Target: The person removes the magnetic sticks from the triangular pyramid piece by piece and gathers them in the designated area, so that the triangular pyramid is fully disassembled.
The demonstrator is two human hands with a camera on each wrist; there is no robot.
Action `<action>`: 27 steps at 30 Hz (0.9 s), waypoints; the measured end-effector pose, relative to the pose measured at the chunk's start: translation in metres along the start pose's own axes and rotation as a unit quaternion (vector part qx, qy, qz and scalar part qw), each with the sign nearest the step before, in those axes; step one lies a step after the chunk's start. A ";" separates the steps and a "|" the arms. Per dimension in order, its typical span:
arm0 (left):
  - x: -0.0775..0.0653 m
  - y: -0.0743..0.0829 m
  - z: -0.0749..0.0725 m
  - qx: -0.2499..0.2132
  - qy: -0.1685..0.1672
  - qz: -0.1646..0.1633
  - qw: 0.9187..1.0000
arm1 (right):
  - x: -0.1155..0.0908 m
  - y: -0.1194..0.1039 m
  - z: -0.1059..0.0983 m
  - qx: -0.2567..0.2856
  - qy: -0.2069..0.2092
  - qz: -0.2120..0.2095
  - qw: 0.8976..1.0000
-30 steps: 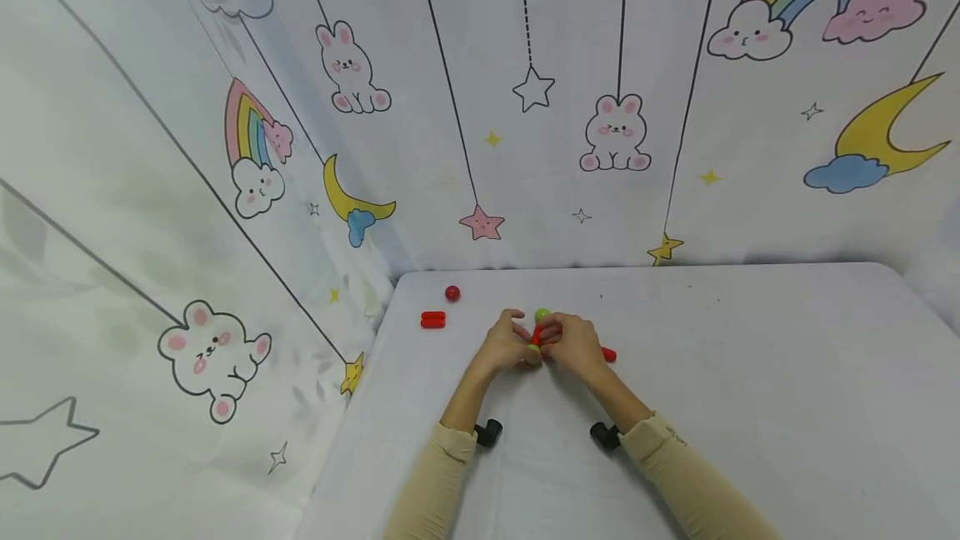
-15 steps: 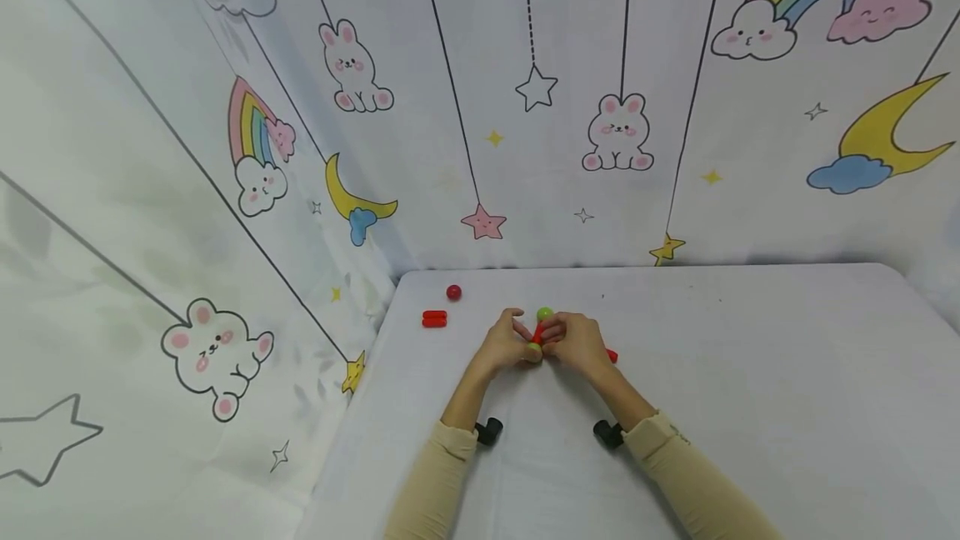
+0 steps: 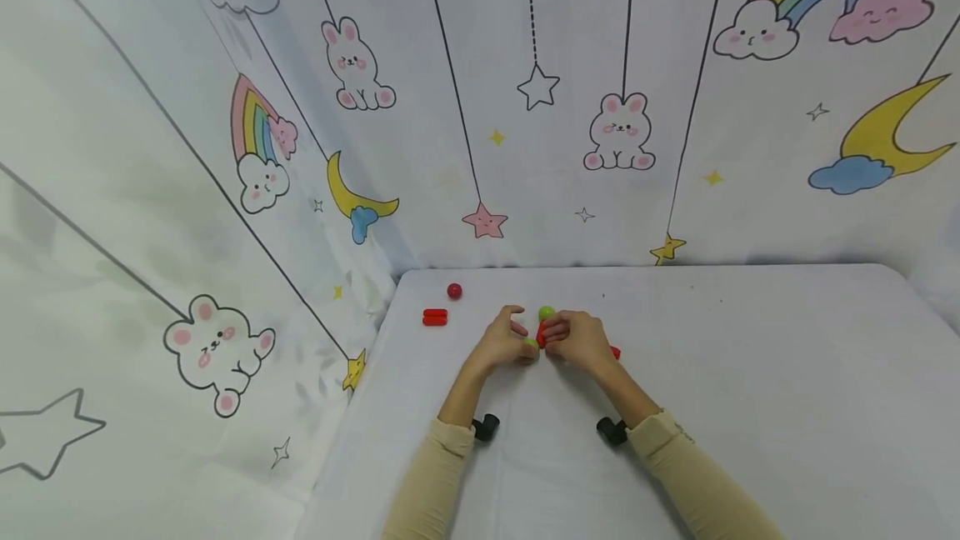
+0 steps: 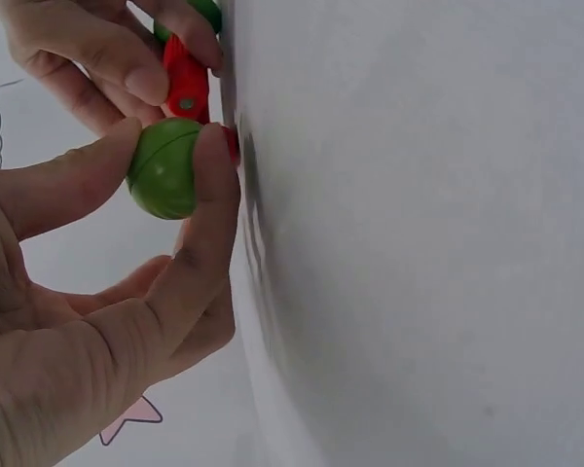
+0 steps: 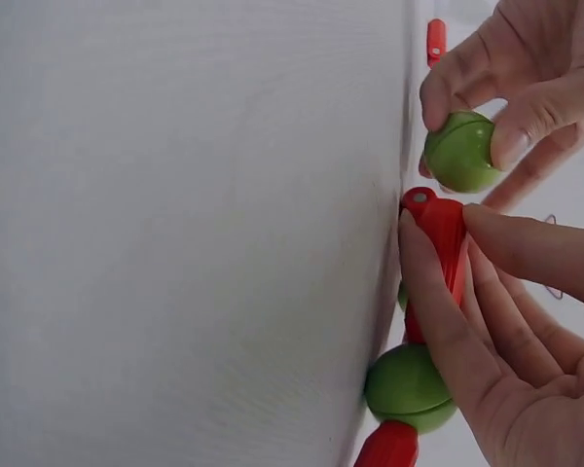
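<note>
Between thumb and forefinger my left hand [image 3: 504,342] pinches a green ball [image 4: 165,167]. My right hand [image 3: 581,342] pinches a red rod [image 5: 448,248] with a small silver disc at its near end. That end lies close to the held ball, with a gap showing between them in the right wrist view. Another green ball [image 5: 411,387] sits at the rod's other end, and a second red rod [image 5: 389,446] extends beyond it. Behind the right-hand fingers, a sliver of green shows. Past the right wrist a red rod end [image 3: 616,352] lies on the white table, partly hidden by the hand.
At the table's back left are a red ball [image 3: 454,291] and two red rods [image 3: 435,317] side by side. A printed white curtain [image 3: 555,215] stands along the back edge of the white table [image 3: 750,390]. Each wrist wears a black camera.
The green ball in my left hand has come away from the red rod's near end, shifting slightly left and back. The right hand keeps its grip on the rod.
</note>
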State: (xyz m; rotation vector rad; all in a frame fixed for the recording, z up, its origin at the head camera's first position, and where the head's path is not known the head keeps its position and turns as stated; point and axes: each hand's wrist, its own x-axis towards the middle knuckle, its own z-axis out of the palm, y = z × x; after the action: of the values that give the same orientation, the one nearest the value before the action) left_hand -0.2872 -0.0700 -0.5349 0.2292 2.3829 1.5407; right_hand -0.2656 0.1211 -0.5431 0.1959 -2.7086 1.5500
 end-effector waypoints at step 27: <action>0.049 -0.015 -0.068 -0.055 0.180 0.027 0.982 | -0.005 -0.002 0.000 0.018 -0.031 0.006 0.999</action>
State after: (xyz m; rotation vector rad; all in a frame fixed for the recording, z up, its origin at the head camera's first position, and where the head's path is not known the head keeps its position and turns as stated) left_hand -0.3555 -0.1202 -0.5303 -0.0132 2.5612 1.8690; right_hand -0.2606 0.1210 -0.5420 0.2321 -2.7334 1.6247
